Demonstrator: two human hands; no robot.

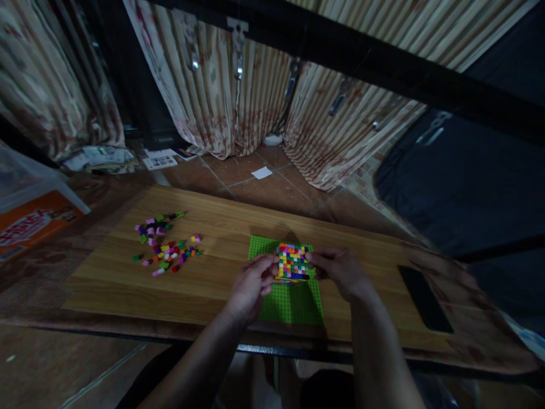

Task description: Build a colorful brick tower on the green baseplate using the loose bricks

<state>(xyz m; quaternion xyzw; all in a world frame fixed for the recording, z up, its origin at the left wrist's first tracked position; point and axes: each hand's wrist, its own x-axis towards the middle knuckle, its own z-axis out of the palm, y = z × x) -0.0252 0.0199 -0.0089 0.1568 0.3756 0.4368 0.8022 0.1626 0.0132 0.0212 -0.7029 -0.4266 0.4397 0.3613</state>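
You have a small block-shaped build of multicoloured plastic bricks (293, 261) between both hands, over the far half of a bright green studded baseplate (293, 307). The baseplate lies on the light wood-grain surface (217, 289) in front of you. Your left hand (249, 284) has its fingers clamped on the build's left side; your right hand (340, 270) has its fingers closed on the right side, near the upper corner. Whether the underside touches the studs or hangs just above them, you cannot tell from this view.

The step in hand looks like steadying or adjusting the build, with its patterned face turned up towards you. No separate brick can be made out in your fingers, though a small one could be hidden there.

From this grip, the next move calls for even, light pressure from both sides, since a hard squeeze could pop bricks loose. If you press it onto the studs, line up the edges first and push straight down. If you add a piece, let the left hand brace the build while the right reaches across to the loose small coloured bricks (160, 230), scattered well apart on the left part of the surface.
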